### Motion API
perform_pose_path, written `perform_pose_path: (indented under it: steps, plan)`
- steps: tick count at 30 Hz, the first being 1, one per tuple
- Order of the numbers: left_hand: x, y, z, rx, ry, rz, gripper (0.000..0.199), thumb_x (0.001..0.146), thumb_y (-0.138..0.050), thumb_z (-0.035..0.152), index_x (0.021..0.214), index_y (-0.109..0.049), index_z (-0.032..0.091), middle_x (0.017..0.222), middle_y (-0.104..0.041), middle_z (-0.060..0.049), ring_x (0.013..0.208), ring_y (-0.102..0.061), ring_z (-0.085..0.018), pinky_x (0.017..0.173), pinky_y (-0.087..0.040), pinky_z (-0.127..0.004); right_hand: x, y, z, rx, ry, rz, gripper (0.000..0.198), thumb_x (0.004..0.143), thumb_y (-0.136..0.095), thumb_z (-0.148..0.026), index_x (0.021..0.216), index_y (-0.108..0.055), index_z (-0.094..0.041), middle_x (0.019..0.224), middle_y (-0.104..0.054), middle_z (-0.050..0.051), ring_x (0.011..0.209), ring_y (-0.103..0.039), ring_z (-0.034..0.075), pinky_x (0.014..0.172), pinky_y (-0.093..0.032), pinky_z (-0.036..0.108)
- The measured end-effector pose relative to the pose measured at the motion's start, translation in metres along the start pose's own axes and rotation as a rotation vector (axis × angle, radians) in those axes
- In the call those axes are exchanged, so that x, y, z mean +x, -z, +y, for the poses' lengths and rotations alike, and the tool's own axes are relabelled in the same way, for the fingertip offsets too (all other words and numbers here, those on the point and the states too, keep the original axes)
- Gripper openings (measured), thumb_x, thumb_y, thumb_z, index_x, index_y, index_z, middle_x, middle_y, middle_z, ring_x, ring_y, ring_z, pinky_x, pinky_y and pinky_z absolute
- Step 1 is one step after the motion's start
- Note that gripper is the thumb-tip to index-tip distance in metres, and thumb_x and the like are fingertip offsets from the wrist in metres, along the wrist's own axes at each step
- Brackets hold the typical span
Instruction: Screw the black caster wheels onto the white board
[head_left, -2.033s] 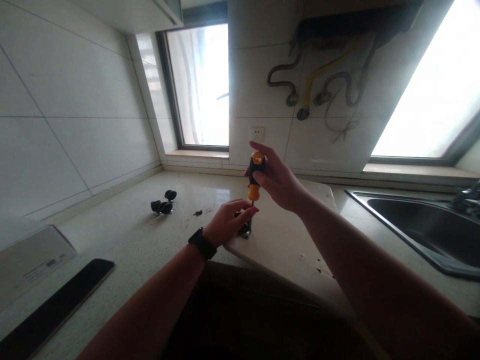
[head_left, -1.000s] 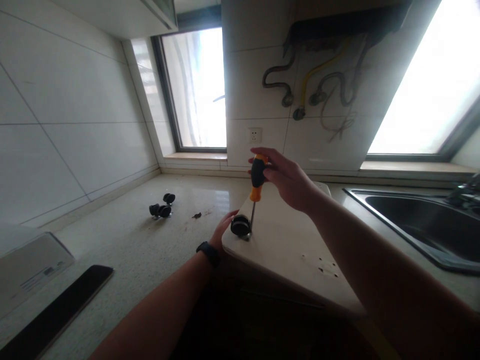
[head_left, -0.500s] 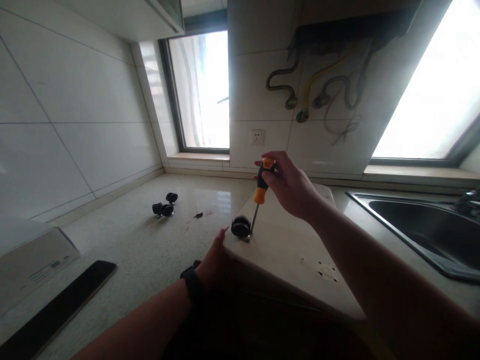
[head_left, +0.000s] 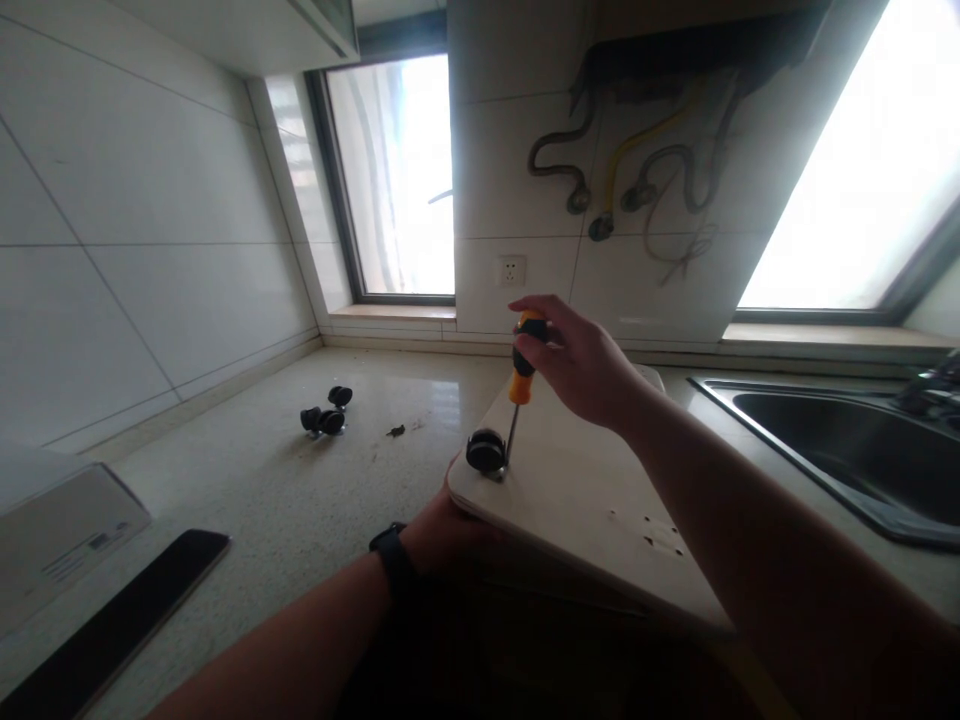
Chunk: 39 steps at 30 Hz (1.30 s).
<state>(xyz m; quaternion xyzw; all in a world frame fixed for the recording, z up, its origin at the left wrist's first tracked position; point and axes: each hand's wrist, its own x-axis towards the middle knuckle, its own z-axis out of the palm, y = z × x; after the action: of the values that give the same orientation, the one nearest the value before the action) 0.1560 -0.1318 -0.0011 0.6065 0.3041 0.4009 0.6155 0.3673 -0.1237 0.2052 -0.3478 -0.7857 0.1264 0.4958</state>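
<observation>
Head view, board (head_left: 574,490): pale, round-cornered, under your hands.
Caster (head_left: 486,452): standing on the board's left corner, close to its edge.
Screwdriver (head_left: 519,388): tilted over the board, tip down at the caster's right side.
Right hand (head_left: 576,358): your grip wraps the screwdriver.
Left hand (head_left: 441,528): at the board's left edge; fingers hidden, so you can't tell its grip.
Room: surface (head_left: 360,510) stretches left of the board toward loose casters (head_left: 330,422); sink (head_left: 832,450) to its right.

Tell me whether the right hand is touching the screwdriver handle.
Touching. The head view shows it plainly: the right hand grips the screwdriver handle, its thumb lying across the black part with no gap.
</observation>
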Motion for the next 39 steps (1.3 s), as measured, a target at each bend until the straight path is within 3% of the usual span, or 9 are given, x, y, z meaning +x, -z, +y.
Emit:
perform_pose_path:
  steps: [3, 5, 9, 12, 17, 24, 27, 33, 39]
  plan:
    - [0.000, -0.003, -0.001, -0.024, 0.009, 0.024, 0.069, 0.055, -0.096, 0.025, 0.117, -0.066, 0.019, 0.125, -0.067, -0.017, 0.127, -0.057, -0.038, 0.109, -0.042, -0.058, 0.001, 0.004, 0.003, 0.164, 0.000, -0.087, 0.046, 0.093, -0.057, -0.028, 0.139, -0.050, -0.025, 0.128, -0.061, 0.009, 0.105, -0.065, 0.018, 0.094, -0.054, 0.039]
    - [-0.002, -0.004, -0.001, -0.046, 0.001, 0.017, 0.071, 0.055, -0.096, 0.024, 0.119, -0.065, 0.017, 0.126, -0.067, -0.017, 0.128, -0.056, -0.038, 0.110, -0.040, -0.058, 0.002, 0.006, 0.004, 0.148, -0.006, -0.072, 0.050, 0.088, -0.066, -0.032, 0.136, -0.052, -0.025, 0.118, -0.065, 0.007, 0.099, -0.066, 0.019, 0.089, -0.056, 0.039]
    - [-0.004, -0.006, 0.000, -0.034, -0.006, 0.035, 0.071, 0.056, -0.096, 0.025, 0.119, -0.064, 0.016, 0.124, -0.068, -0.017, 0.129, -0.056, -0.037, 0.112, -0.038, -0.057, 0.000, 0.006, 0.005, -0.256, 0.099, 0.160, 0.043, 0.075, -0.081, -0.043, 0.108, -0.062, -0.023, 0.095, -0.063, 0.003, 0.076, -0.059, 0.017, 0.072, -0.053, 0.037]
    - [-0.005, -0.008, 0.000, -0.010, 0.007, 0.029, 0.070, 0.058, -0.095, 0.027, 0.120, -0.064, 0.017, 0.123, -0.069, -0.016, 0.129, -0.056, -0.036, 0.113, -0.037, -0.057, -0.003, 0.003, 0.005, -0.404, 0.145, 0.206, 0.040, 0.080, -0.077, -0.043, 0.109, -0.059, -0.023, 0.095, -0.063, 0.004, 0.077, -0.057, 0.017, 0.071, -0.051, 0.036]
    - [-0.005, -0.010, 0.001, 0.019, -0.012, 0.002, 0.072, 0.060, -0.094, 0.026, 0.125, -0.063, 0.017, 0.125, -0.068, -0.016, 0.132, -0.054, -0.037, 0.116, -0.034, -0.058, -0.002, 0.002, 0.012, -0.310, 0.049, 0.132, 0.051, 0.087, -0.067, -0.040, 0.134, -0.054, -0.024, 0.107, -0.067, 0.007, 0.093, -0.064, 0.022, 0.082, -0.053, 0.041]
    - [-0.006, -0.012, 0.006, -0.001, -0.014, -0.003, 0.073, 0.060, -0.094, 0.027, 0.125, -0.063, 0.016, 0.133, -0.064, -0.019, 0.135, -0.051, -0.039, 0.116, -0.033, -0.060, 0.012, 0.015, 0.013, 0.341, -0.088, -0.207, 0.061, 0.088, -0.054, -0.021, 0.147, -0.045, -0.031, 0.136, -0.060, 0.007, 0.118, -0.063, 0.020, 0.101, -0.052, 0.043]
    - [-0.006, -0.013, 0.006, 0.006, -0.013, 0.010, 0.079, 0.059, -0.095, 0.028, 0.130, -0.061, 0.017, 0.132, -0.064, -0.020, 0.134, -0.052, -0.039, 0.117, -0.032, -0.060, 0.013, 0.017, 0.005, 0.210, -0.041, -0.219, 0.054, 0.086, -0.068, -0.029, 0.138, -0.056, -0.026, 0.113, -0.068, 0.005, 0.102, -0.066, 0.019, 0.094, -0.055, 0.041]
    - [-0.006, -0.013, 0.005, 0.016, 0.014, 0.027, 0.075, 0.059, -0.094, 0.029, 0.126, -0.063, 0.016, 0.128, -0.067, -0.019, 0.133, -0.052, -0.039, 0.116, -0.033, -0.060, 0.009, 0.005, -0.003, -0.243, 0.140, 0.098, 0.033, 0.081, -0.076, -0.038, 0.109, -0.071, -0.021, 0.097, -0.063, 0.005, 0.084, -0.061, 0.018, 0.081, -0.055, 0.039]
    - [-0.005, -0.012, 0.003, 0.050, -0.044, 0.024, 0.083, 0.060, -0.094, 0.028, 0.134, -0.058, 0.018, 0.129, -0.066, -0.017, 0.135, -0.051, -0.037, 0.117, -0.032, -0.058, 0.012, 0.013, -0.002, 0.057, 0.044, -0.162, 0.051, 0.091, -0.056, -0.024, 0.142, -0.056, -0.023, 0.120, -0.067, 0.008, 0.106, -0.065, 0.021, 0.097, -0.054, 0.044]
